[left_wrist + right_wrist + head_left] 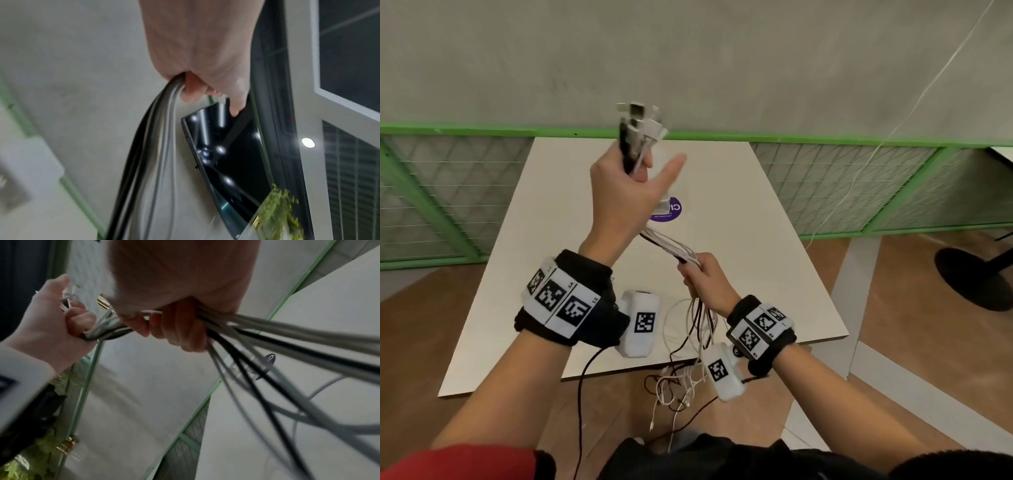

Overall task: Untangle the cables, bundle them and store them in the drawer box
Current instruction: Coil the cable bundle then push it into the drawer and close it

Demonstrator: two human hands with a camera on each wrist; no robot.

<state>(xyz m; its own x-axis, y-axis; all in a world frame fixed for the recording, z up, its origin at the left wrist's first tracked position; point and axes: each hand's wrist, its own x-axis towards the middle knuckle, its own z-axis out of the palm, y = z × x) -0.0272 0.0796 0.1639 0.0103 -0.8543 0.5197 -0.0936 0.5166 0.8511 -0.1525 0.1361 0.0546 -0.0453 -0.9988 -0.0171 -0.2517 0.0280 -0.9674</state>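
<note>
We have the cables (671,245) gathered into one hank, held up over the table (739,192). Our left hand (625,192) is raised and closed round the plug ends (640,123), which stick out above the fist in a tight cluster; the thumb stands out to the side. Our right hand (707,279) is lower down, fingers curled round the same strands, so a short stretch runs taut between the two fists. Below the right hand the loose tails (681,387) fan out and hang past the table's near edge, still looped over one another.

These should handle as light, limp things: thin white and dark leads that bend wherever they like and keep no shape. The jackets look smooth, so we judge they will slide through a closed fist easily, which suits combing out the tails. The plugs are the only stiff parts and the likeliest to snag. The best hold, we think, is just behind the plugs, with the other hand running down.

The drawer box is not in view.
</note>
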